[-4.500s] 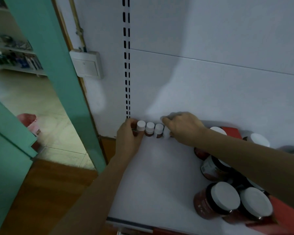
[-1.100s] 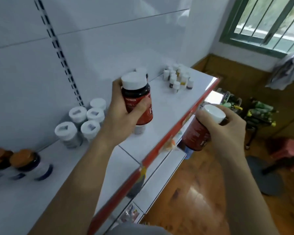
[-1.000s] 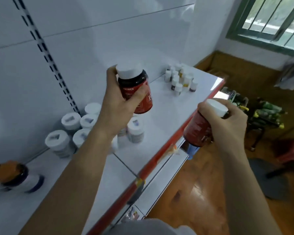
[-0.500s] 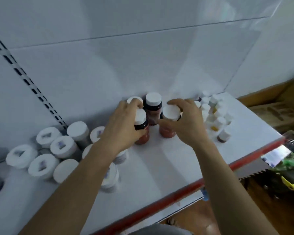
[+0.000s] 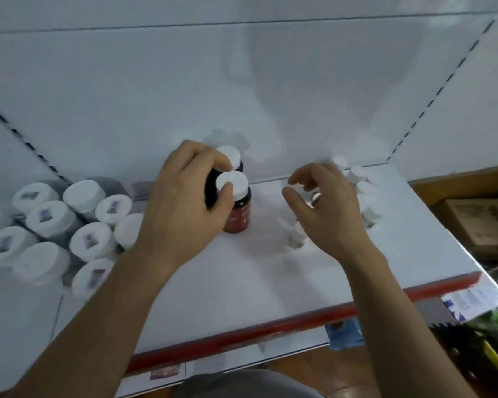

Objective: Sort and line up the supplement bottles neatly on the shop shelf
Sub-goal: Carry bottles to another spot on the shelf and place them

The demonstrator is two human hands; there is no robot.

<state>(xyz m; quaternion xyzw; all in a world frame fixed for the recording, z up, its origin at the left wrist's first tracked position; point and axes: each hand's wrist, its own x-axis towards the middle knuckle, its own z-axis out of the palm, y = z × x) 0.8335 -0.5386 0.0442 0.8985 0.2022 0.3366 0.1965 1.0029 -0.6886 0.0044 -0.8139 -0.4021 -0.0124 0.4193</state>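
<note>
Two bottles (image 5: 237, 214) — in left hand (image 5: 181, 202)

A red-labelled dark bottle (image 5: 238, 211) with a round white cap stands upright on the white metal shelf (image 5: 242, 282), which has a red front edge. The bottle is close to the rear panel, and the left hand (image 5: 181, 208) grips it around the cap and shoulder. A second dark bottle (image 5: 232, 159) with a white cap stands upright just behind it. White-lidded grey jars (image 5: 89, 242) stand upright to the left, packed closely together. Small white-capped vials (image 5: 357, 175), blurred, are grouped at the right rear corner. One separate small vial (image 5: 296, 238) stands nearer the front.
</note>
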